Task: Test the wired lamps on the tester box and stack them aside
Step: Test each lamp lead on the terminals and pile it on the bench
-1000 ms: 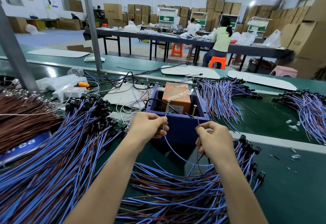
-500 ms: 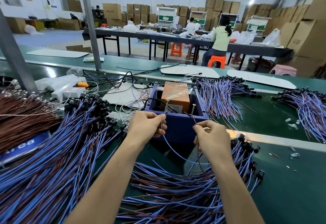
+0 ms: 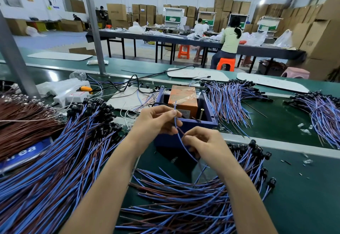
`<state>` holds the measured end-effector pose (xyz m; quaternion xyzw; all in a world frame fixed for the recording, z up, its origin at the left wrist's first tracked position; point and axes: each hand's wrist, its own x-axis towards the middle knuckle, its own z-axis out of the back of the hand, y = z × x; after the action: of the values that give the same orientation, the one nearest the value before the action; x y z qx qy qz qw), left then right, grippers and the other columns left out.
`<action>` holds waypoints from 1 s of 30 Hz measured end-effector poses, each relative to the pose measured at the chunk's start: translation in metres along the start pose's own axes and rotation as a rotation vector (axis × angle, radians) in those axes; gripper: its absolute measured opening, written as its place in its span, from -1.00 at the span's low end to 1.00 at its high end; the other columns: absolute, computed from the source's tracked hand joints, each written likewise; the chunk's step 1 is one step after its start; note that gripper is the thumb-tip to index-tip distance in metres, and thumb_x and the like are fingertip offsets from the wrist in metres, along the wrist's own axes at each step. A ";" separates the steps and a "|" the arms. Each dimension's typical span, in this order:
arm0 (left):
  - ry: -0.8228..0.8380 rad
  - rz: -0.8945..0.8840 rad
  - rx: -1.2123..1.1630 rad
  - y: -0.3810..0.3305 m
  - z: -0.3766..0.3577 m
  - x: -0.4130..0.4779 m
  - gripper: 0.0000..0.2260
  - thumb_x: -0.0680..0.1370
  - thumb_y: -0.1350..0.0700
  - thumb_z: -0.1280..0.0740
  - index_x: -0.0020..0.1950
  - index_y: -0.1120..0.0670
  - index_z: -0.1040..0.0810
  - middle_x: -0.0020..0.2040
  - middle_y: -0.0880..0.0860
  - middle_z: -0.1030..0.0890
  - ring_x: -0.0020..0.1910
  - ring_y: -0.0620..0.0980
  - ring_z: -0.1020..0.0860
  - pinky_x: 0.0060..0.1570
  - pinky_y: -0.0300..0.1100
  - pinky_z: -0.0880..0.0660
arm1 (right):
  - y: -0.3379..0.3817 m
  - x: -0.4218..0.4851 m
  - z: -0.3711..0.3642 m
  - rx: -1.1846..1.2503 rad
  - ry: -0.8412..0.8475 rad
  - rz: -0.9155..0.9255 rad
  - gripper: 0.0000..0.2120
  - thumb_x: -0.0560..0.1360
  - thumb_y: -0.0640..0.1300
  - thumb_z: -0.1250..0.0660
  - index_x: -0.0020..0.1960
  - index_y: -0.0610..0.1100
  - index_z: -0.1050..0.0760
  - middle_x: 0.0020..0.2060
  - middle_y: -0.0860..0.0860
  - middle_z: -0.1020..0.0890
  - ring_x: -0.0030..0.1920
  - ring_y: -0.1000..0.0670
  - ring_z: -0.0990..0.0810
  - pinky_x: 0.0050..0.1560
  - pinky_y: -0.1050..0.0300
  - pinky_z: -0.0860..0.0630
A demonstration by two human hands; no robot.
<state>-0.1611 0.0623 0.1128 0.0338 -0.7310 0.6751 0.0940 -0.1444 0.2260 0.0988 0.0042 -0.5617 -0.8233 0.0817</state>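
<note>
A dark blue tester box holding an orange block stands mid-table, with two upright metal pins, one on the left and one on the right. My left hand pinches a blue wire just below the left pin. My right hand is close beneath it, pinching the same lamp's brown wire. Both wires trail down toward the pile of wired lamps in front of me; the lamp's head is hidden.
A big heap of blue and brown wired lamps fills the left. Brown wires lie at far left, two more lamp bundles at right. A white power strip and cables sit behind. A steel post rises at back.
My right hand has moved left from the box's right pin to just under my left hand. My left hand stays at the left pin with the blue wire.
</note>
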 end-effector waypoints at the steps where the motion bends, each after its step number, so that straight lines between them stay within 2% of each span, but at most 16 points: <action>1: 0.035 -0.023 -0.041 -0.003 0.003 -0.001 -0.83 0.58 0.21 -0.25 -0.12 0.16 -0.63 -0.27 0.11 -0.67 -0.43 -0.04 -0.57 -0.34 -0.27 -0.55 | 0.003 -0.002 -0.001 0.017 0.105 0.000 -0.82 0.50 -0.24 -0.33 -0.25 -0.07 -0.57 -0.34 -0.07 -0.67 -0.37 0.02 -0.52 -0.31 0.15 -0.43; 2: 0.036 -0.047 -0.039 -0.005 0.008 -0.001 -0.81 0.59 0.20 -0.24 -0.10 0.15 -0.63 -0.25 0.12 -0.68 -0.41 -0.02 -0.58 -0.33 -0.26 -0.55 | 0.006 -0.005 -0.002 0.038 0.215 -0.012 -0.83 0.53 -0.24 -0.30 -0.21 -0.09 -0.56 -0.28 -0.09 -0.70 -0.37 0.00 -0.55 -0.32 0.17 -0.46; 4: -0.062 -0.092 0.090 -0.007 0.022 0.002 -0.79 0.62 0.17 -0.21 -0.09 0.12 -0.62 -0.26 0.11 -0.69 -0.41 -0.02 -0.60 -0.33 -0.25 -0.56 | 0.010 -0.010 0.001 0.028 0.419 -0.037 -0.86 0.57 -0.21 -0.28 -0.13 -0.14 -0.59 -0.24 -0.07 -0.71 -0.36 -0.01 -0.58 -0.31 0.20 -0.50; 6: -0.239 -0.057 0.334 -0.001 0.041 0.007 -0.79 0.62 0.15 -0.22 -0.13 0.09 -0.61 -0.27 0.11 -0.68 -0.42 -0.06 -0.59 -0.31 -0.21 -0.58 | 0.012 -0.015 0.004 -0.051 0.556 -0.038 -0.85 0.58 -0.15 -0.28 -0.04 -0.10 -0.64 -0.19 -0.03 -0.72 -0.28 0.03 -0.61 -0.22 0.19 -0.53; 8: -0.342 0.087 0.726 0.010 0.064 0.010 -0.86 0.60 0.17 -0.26 -0.06 0.10 -0.62 -0.13 0.14 -0.68 -0.26 -0.01 -0.63 -0.07 -0.11 -0.59 | 0.014 -0.016 0.005 -0.096 0.595 -0.031 -0.84 0.57 -0.11 -0.29 0.04 -0.02 -0.66 -0.12 0.02 -0.72 -0.17 0.07 -0.63 -0.12 0.20 -0.55; 9: -0.305 0.202 0.948 0.017 0.074 0.010 -0.86 0.58 0.18 -0.27 0.03 0.10 -0.62 -0.01 0.15 -0.66 -0.10 0.05 -0.63 0.06 -0.11 -0.54 | 0.014 -0.016 0.005 -0.103 0.588 -0.026 -0.83 0.57 -0.10 -0.30 0.06 0.00 -0.65 -0.09 0.04 -0.72 -0.13 0.09 -0.63 -0.08 0.23 -0.56; 11: -0.101 0.413 1.234 0.028 0.083 0.007 -0.73 0.56 0.24 -0.24 0.21 0.04 -0.58 0.18 0.15 -0.59 0.15 0.11 -0.55 0.17 -0.17 -0.44 | 0.016 -0.017 0.005 -0.104 0.573 -0.022 -0.83 0.56 -0.09 -0.31 0.08 0.03 -0.65 -0.08 0.05 -0.72 -0.09 0.10 -0.64 -0.05 0.25 -0.55; 12: -0.002 0.468 1.287 0.033 0.083 0.005 -0.65 0.55 0.28 -0.22 0.28 0.02 -0.54 0.23 0.13 -0.57 0.20 0.11 -0.52 0.20 -0.18 -0.43 | 0.016 -0.017 0.006 -0.103 0.570 -0.023 -0.83 0.56 -0.09 -0.31 0.09 0.05 -0.64 -0.08 0.06 -0.71 -0.09 0.10 -0.64 -0.04 0.25 -0.55; 14: 0.093 0.480 1.334 0.037 0.079 0.004 -0.58 0.51 0.33 -0.20 0.32 0.01 -0.50 0.26 0.12 -0.55 0.23 0.08 -0.51 0.22 -0.17 -0.42 | 0.017 -0.017 0.007 -0.104 0.569 -0.023 -0.82 0.57 -0.09 -0.30 0.10 0.06 -0.63 -0.08 0.07 -0.71 -0.09 0.10 -0.65 -0.04 0.25 -0.55; 18: 0.048 0.466 1.350 0.047 0.068 0.005 -0.67 0.49 0.33 -0.23 0.19 0.08 -0.54 0.23 0.15 -0.54 0.20 0.12 -0.52 0.17 -0.14 -0.44 | 0.018 -0.018 0.010 -0.101 0.565 -0.018 -0.81 0.58 -0.10 -0.28 0.12 0.05 -0.62 -0.08 0.07 -0.71 -0.08 0.08 -0.66 -0.04 0.24 -0.56; 20: 0.020 0.456 1.308 0.045 0.063 0.003 -0.74 0.49 0.31 -0.25 0.13 0.08 -0.54 0.16 0.15 -0.58 0.11 0.11 -0.54 0.04 -0.17 -0.47 | 0.018 -0.018 0.010 -0.095 0.553 -0.017 -0.81 0.58 -0.10 -0.28 0.12 0.04 -0.62 -0.09 0.07 -0.71 -0.09 0.08 -0.66 -0.04 0.23 -0.56; 22: 0.038 0.413 1.249 0.030 0.064 0.001 -0.80 0.48 0.31 -0.30 0.04 0.06 -0.51 0.05 0.11 -0.60 -0.07 0.05 -0.54 -0.16 -0.23 -0.42 | 0.016 -0.017 0.010 -0.087 0.515 -0.015 -0.82 0.58 -0.12 -0.28 0.11 0.01 -0.62 -0.10 0.04 -0.71 -0.12 0.07 -0.66 -0.09 0.24 -0.56; 25: 0.150 0.334 0.931 -0.003 0.065 -0.007 -0.79 0.44 0.31 -0.41 -0.13 0.09 -0.41 -0.20 0.06 -0.58 -0.30 -0.03 -0.51 -0.27 -0.20 -0.46 | 0.014 -0.014 0.006 -0.007 0.414 -0.037 -0.82 0.60 -0.16 -0.25 0.10 -0.09 -0.62 -0.12 -0.03 -0.71 -0.21 0.06 -0.65 -0.25 0.27 -0.53; 27: 0.247 0.246 0.639 -0.023 0.055 -0.016 -0.80 0.44 0.35 -0.43 -0.12 0.13 -0.47 -0.23 0.06 -0.61 -0.32 -0.08 -0.56 -0.26 -0.24 -0.52 | 0.015 -0.013 0.001 0.067 0.357 -0.036 -0.84 0.59 -0.14 -0.26 0.06 -0.09 -0.61 -0.12 -0.05 -0.71 -0.27 0.05 -0.64 -0.33 0.28 -0.50; 30: 0.252 0.052 0.495 -0.038 0.024 -0.022 -0.88 0.46 0.36 -0.41 -0.15 0.18 -0.53 -0.25 0.06 -0.63 -0.34 -0.15 -0.59 -0.30 -0.34 -0.52 | 0.017 -0.012 -0.007 0.246 0.262 -0.011 -0.87 0.56 -0.12 -0.30 -0.02 -0.10 -0.62 -0.21 -0.03 -0.70 -0.39 0.05 -0.60 -0.45 0.30 -0.42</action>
<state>-0.1348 0.0335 0.1439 -0.0472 -0.5272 0.8341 0.1555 -0.1301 0.2150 0.1112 0.1247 -0.6428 -0.7411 0.1486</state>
